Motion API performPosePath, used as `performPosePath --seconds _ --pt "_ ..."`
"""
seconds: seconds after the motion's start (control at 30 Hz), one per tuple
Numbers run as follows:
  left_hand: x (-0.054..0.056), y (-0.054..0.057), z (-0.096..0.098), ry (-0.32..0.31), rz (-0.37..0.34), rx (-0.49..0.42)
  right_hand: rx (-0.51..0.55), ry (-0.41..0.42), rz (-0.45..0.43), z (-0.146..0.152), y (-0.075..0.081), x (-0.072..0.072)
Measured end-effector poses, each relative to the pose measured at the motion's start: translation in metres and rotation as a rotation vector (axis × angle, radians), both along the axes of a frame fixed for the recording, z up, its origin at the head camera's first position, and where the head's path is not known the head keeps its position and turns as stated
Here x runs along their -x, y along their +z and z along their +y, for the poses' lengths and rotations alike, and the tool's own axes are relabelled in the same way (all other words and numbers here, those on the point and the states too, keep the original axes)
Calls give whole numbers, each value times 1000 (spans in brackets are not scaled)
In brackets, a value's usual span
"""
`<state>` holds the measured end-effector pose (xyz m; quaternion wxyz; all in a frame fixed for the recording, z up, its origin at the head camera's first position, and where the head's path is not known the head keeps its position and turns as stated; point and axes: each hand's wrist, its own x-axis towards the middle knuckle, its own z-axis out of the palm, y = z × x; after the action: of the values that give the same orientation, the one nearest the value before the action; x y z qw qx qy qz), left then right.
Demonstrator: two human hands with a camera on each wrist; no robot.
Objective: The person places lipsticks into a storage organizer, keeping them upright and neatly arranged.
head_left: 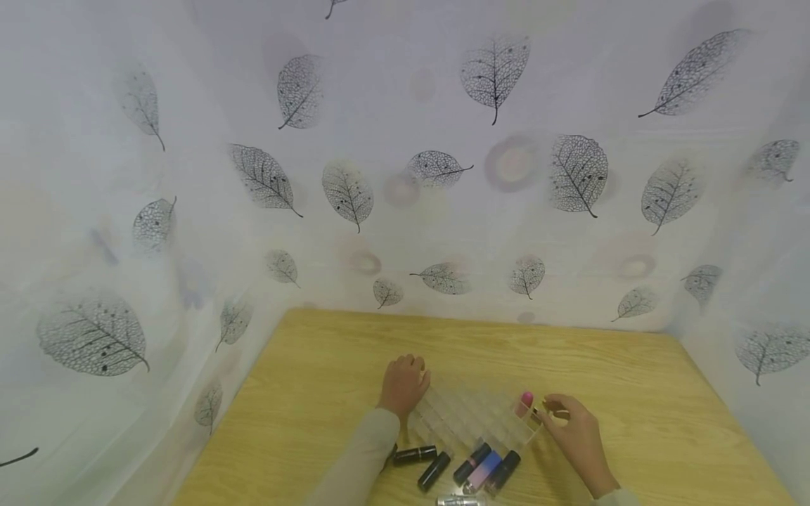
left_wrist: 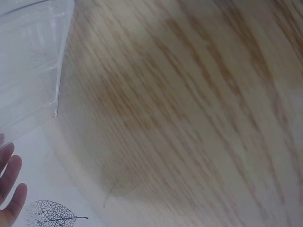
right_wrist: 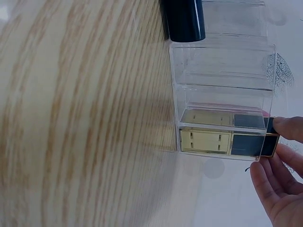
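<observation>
A clear plastic lipstick organizer (head_left: 465, 407) with rows of compartments lies on the wooden table. My right hand (head_left: 579, 432) is at its right end. In the right wrist view, the thumb and a finger pinch the dark end of a squared gold-and-black lipstick tube (right_wrist: 206, 142), which sits inside the end compartment. Beside it stands a lipstick with a bright pink top (head_left: 526, 399), mostly hidden in the right wrist view. My left hand (head_left: 403, 383) is at the organizer's left end. Its fingers (left_wrist: 10, 177) look relaxed by the clear wall.
In front of the organizer lie several tubes: black ones (head_left: 414, 455) to the left, a pink-and-blue one (head_left: 484, 471) between two dark tubes, and a silver one (head_left: 460, 500) at the bottom edge. Leaf-printed white sheets (head_left: 443, 225) surround the table (head_left: 316, 365).
</observation>
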<state>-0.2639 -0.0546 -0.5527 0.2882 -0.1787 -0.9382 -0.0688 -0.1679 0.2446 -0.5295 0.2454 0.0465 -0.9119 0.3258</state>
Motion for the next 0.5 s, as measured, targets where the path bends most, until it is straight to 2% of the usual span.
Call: performPosePath --seconds 0.5 --pt "-1 1 -1 -6 26 4 -17 7 22 2 7 -3"
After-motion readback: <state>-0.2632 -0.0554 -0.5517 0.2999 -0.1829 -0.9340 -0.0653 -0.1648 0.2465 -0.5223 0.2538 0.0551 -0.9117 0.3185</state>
